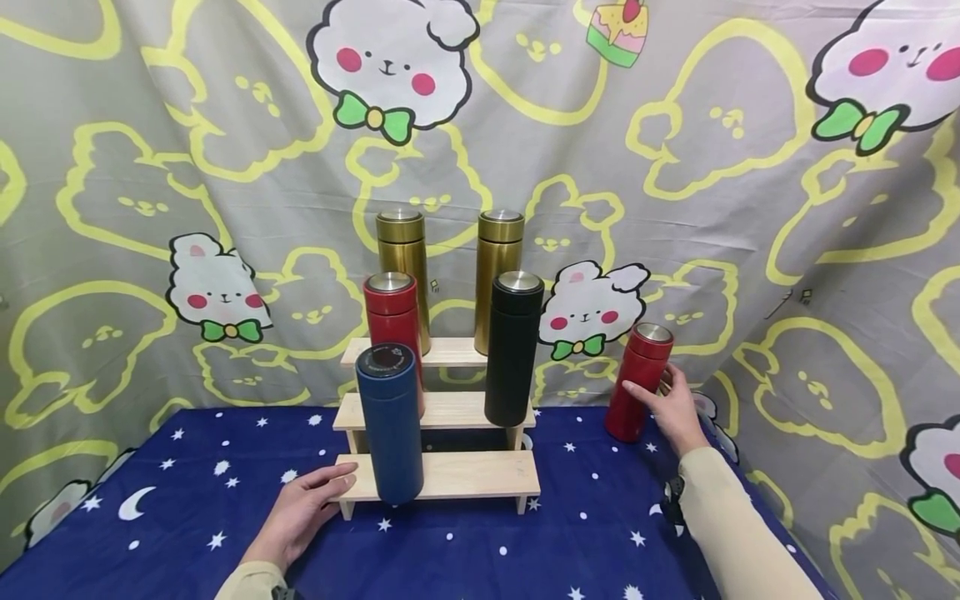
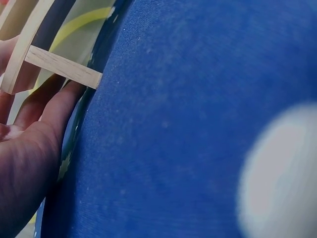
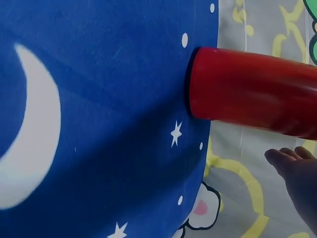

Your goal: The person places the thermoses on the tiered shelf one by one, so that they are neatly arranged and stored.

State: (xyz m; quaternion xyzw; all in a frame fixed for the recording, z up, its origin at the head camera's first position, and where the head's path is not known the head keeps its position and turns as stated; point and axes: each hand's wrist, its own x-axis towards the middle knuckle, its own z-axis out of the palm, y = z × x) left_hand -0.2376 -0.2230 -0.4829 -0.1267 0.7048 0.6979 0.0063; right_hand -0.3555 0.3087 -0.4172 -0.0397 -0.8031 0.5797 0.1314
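Red flask (image 1: pixel 638 382), glossy with a silver lid, stands slightly tilted on the starry blue table (image 1: pixel 187 500) at right of centre in the frame. Right hand (image 1: pixel 673 408) touches its side with relaxed, straight fingers, not wrapped round it. Left hand (image 1: pixel 303 510) lies flat and open, fingertips at the lowest step of the wooden rack (image 1: pixel 465 475), beside the blue flask (image 1: pixel 392 425).
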